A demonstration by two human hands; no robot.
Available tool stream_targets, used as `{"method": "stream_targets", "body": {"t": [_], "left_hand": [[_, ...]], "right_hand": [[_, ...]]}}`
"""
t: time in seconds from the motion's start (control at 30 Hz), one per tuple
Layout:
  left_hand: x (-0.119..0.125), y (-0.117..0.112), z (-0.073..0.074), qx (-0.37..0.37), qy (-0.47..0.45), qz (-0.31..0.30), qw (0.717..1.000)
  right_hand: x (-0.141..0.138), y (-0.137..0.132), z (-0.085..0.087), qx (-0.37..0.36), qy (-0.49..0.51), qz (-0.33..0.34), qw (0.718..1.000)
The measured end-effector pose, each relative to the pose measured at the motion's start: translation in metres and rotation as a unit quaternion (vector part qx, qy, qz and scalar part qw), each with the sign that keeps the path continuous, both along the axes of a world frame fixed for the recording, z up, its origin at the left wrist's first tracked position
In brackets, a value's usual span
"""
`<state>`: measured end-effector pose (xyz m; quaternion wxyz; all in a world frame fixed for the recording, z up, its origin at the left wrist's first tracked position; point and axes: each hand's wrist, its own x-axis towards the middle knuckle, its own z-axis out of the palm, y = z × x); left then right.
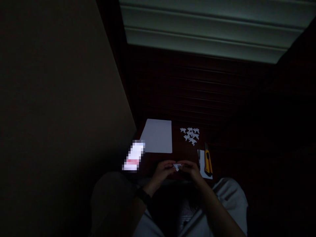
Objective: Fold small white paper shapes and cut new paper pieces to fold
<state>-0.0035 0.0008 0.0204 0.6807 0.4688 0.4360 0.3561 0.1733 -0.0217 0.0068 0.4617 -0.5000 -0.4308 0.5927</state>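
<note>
Between my two hands is a small folded piece of white paper (177,167), held just over the near edge of a dark table. My left hand (163,169) pinches its left side with thumb and fingers. On the other side, my right hand (190,168) grips the paper the same way. The folds are too small and dim to make out. Beyond my hands lies a cluster of several small folded white paper pieces (190,135) with pointed ends. A stack or sheet of white paper (159,135) rests flat at the left of them.
A yellow and black utility knife (208,161) lies on a strip of white paper (202,161) right of my hands. At the left, a lit, blurred-out screen (134,157) overlaps the large paper's corner. A wall (74,82) rises on the left; pale slats (209,29) are behind.
</note>
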Motion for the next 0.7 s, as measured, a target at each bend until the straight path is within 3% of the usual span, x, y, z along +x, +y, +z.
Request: {"method": "stream_targets", "body": {"t": [0.3, 0.6, 0.7], "left_hand": [[-0.001, -0.001, -0.001, -0.014, -0.006, -0.004, 1.000], [0.004, 0.001, -0.011, 0.080, 0.051, 0.018, 0.995], [0.006, 0.003, -0.013, 0.079, 0.031, 0.012, 0.996]], "right_hand": [[-0.001, -0.001, -0.007, 0.032, -0.040, -0.032, 0.998], [-0.004, -0.001, 0.005, 0.117, -0.111, -0.013, 0.987], [-0.004, -0.001, 0.004, 0.104, -0.126, -0.036, 0.986]]}}
